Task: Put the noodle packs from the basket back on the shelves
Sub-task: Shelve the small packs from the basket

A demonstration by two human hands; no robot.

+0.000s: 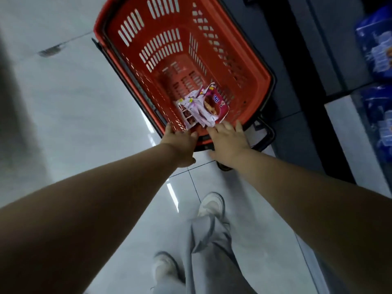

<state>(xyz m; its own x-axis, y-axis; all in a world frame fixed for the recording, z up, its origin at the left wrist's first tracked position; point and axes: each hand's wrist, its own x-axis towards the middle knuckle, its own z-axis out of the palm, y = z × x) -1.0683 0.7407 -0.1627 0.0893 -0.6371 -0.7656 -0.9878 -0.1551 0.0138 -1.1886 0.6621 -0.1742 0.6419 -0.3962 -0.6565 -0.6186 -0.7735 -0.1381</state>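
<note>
Head view, looking down. Left hand (180, 145) is reaching over the near rim of the red basket (264, 81), fingers bending inward; cannot tell whether it is gripping anything. Noodle packs (204, 107) are lying in the basket's near corner, just beyond the fingertips. Right hand (229, 143) is hovering at the rim, fingers spread, holding nothing. Shelves (347, 132) with blue packs (375, 49) are standing far right.

Left hand (180, 143) and right hand (228, 141) reach over the red basket (148, 24) rim, beside noodle packs (203, 107).
</note>
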